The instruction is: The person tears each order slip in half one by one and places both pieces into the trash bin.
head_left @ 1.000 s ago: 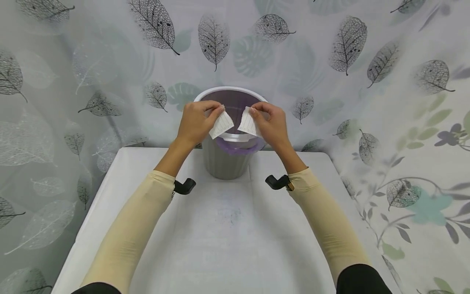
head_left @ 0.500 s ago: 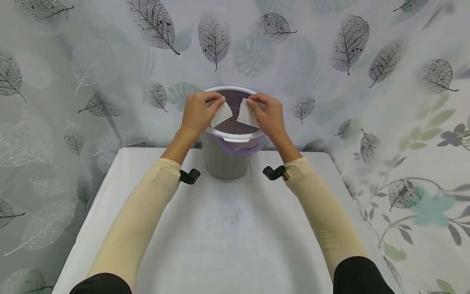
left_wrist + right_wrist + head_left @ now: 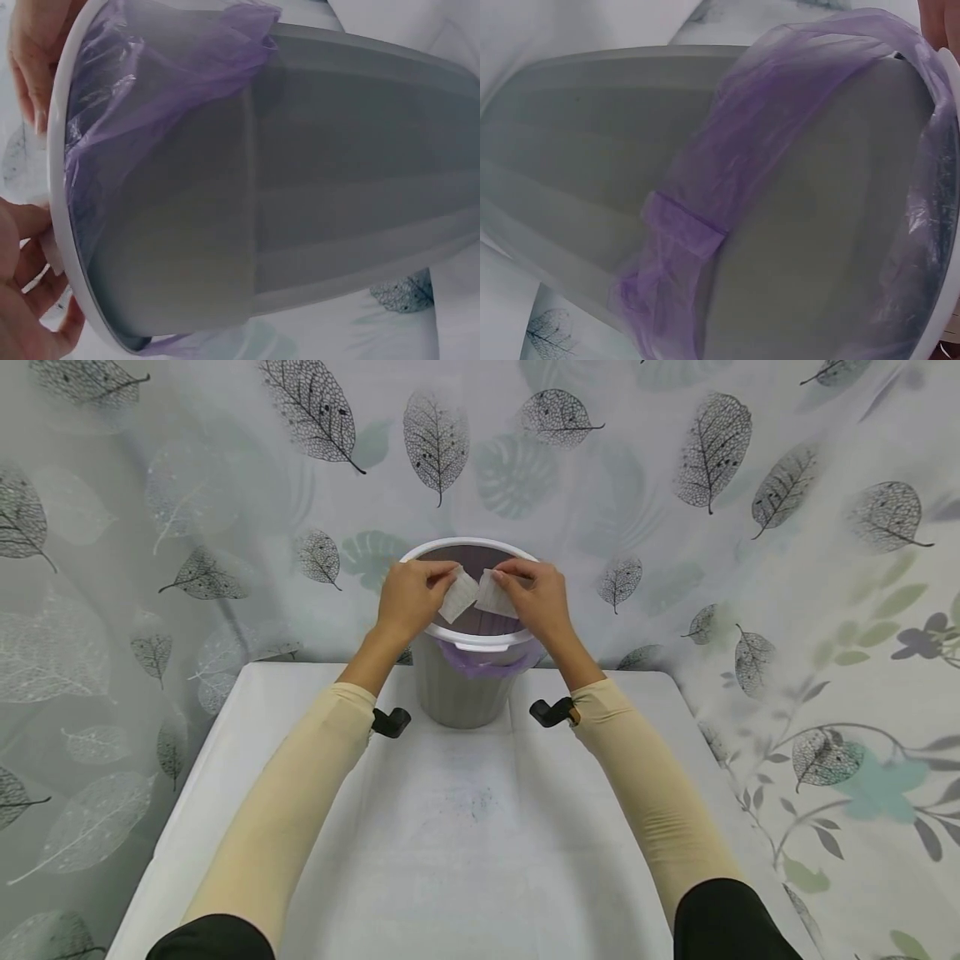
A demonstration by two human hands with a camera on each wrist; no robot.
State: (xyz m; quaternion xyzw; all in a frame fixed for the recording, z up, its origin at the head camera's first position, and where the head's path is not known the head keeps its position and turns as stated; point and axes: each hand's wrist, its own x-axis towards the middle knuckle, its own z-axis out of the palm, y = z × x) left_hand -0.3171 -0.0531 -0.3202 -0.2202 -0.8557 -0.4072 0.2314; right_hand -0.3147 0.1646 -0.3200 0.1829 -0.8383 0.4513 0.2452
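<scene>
My left hand (image 3: pixel 408 597) pinches a small piece of white paper (image 3: pixel 459 596) between thumb and fingertips. Opposite it, my right hand (image 3: pixel 542 600) pinches a second piece of paper (image 3: pixel 493 597) in the same way. Both pieces hang over the mouth of a grey trash bin (image 3: pixel 460 697), their inner edges close together. A purple plastic bag (image 3: pixel 487 664) lines the bin and folds down outside beneath its white rim (image 3: pixel 483 644). In the left wrist view, the rim partly hides the left hand (image 3: pixel 26 289) and its paper.
The bin stands at the back of a table with a white cover (image 3: pixel 465 843). Close behind it hangs a leaf-patterned curtain (image 3: pixel 517 477), which continues along both sides. A black wrist camera (image 3: pixel 391 722) sits on the left sleeve, another wrist camera (image 3: pixel 551 712) on the right.
Both hands, each still pinching its paper, have moved inward, bringing the pieces nearer each other. They have also shifted slightly farther over the bin. The bin stays in place.
</scene>
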